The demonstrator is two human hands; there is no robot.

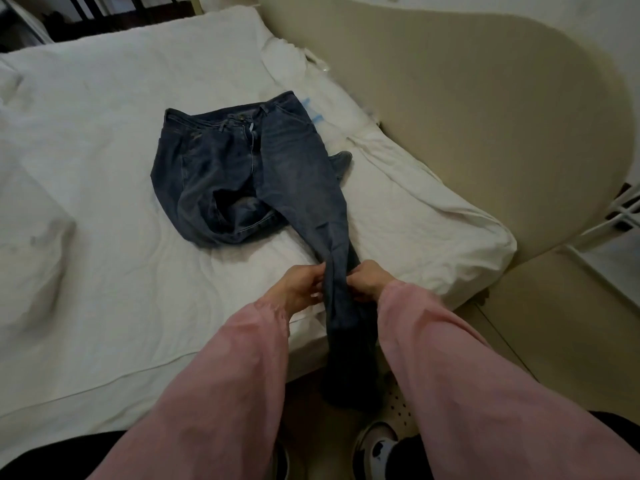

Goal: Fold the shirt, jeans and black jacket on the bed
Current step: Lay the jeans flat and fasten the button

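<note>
Denim jeans (242, 168) held by one leg on a white bed (104, 140).
Curled fingers of the left hand (300, 285) and right hand (367, 279) grip that leg from either side, at 5 o'clock from the waistband; the leg's end hangs off the bed's edge, and the other leg lies bunched at 6 o'clock.

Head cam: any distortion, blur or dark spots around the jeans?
Head view: wide-angle bows the bed edge; light dim, no glare; jeans waistband readable, leg end hanging off the edge lost in shadow; left hand and right hand slightly soft.
</note>
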